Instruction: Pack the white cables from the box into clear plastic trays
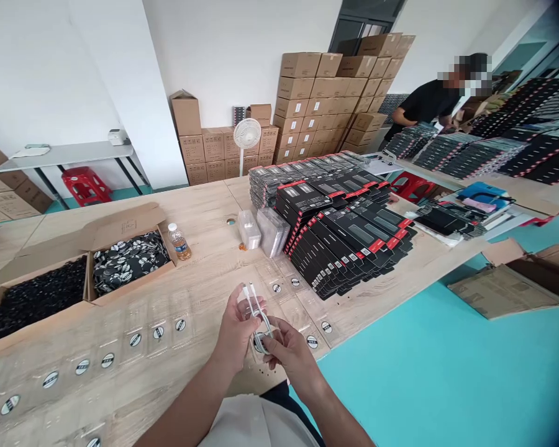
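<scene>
My left hand (235, 329) grips a white charging cable (261, 316), with its two plug ends sticking up past my fingers. My right hand (291, 357) pinches the coiled loop of that cable (261, 341) low over the wooden table (205, 397). Part of the coil is hidden by my fingers. Around my hands lie rows of clear plastic blister trays (158, 329), each with a round black-and-white sticker (181, 325). Stacked black boxes with red edges (345, 239) stand beyond my hands.
Open cartons of black items (40, 298) sit at the table's left, beside a water bottle (179, 242). The table's right edge drops to a teal floor (438, 366). A co-worker (428, 102) stands at the back right. Brown cartons (317, 105) are stacked behind.
</scene>
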The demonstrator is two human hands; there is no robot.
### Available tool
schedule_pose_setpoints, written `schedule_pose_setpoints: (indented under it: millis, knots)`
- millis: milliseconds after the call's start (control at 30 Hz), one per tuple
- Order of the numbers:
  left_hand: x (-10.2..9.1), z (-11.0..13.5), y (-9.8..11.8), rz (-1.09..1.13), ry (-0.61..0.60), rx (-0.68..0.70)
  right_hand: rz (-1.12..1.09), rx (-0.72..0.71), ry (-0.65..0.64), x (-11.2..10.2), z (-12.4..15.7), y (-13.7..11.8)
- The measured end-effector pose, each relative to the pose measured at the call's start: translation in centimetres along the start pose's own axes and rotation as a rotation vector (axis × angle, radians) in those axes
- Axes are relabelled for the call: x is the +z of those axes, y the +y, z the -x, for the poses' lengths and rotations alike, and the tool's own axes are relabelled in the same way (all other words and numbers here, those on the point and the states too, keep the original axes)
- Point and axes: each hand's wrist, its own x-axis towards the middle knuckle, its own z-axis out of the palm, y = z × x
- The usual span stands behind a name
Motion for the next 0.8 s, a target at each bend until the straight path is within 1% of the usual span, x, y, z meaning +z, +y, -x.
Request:
schedule_pose_setpoints:
  millis: [200, 300, 333, 400, 500, 567, 667, 700, 733, 800]
  knots:
    - [0.1, -0.1, 0.8, 0.014, -0.018, -0.048, -0.04, 0.026, -0.067, -0.4, 0.1, -0.2]
    - [0.0, 0.2, 1.5, 0.022, -0.032, -0.09, 0.079, 0.014, -0.172, -1.2, 0.0, -0.5]
    - [0.0, 0.4, 1.7, 0.029, -0.041, -0.117, 0.133, -0.006, -0.189, -1.5, -0.1, -0.7]
    - [0.0, 0.9, 2.1, 0.039, -0.075, -0.189, 0.212, -0.055, -0.151, -2.2, -0.5, -1.2]
    - [0.2, 1.6, 2.3, 0.04, -0.167, -0.279, 0.227, -0.115, -0.037, -2.7, -1.3, -2.0]
    - [0.5, 2.1, 2.2, 0.03, -0.202, -0.312, 0.252, -0.198, 0.044, -2.5, -1.7, -2.3]
    - [0.8, 2.4, 1.9, -0.013, -0.18, -0.32, 0.444, -0.43, 0.195, -2.1, -1.9, -2.8]
    - [0.8, 2.5, 1.9, -0.03, -0.173, -0.311, 0.54, -0.511, 0.202, -2.1, -1.8, -2.9]
    - [0.7, 2.5, 1.9, -0.042, -0.17, -0.297, 0.638, -0.584, 0.172, -2.0, -1.7, -3.0]
    - [0.4, 2.5, 1.9, -0.052, -0.18, -0.268, 0.807, -0.711, 0.065, -2.2, -1.4, -3.1]
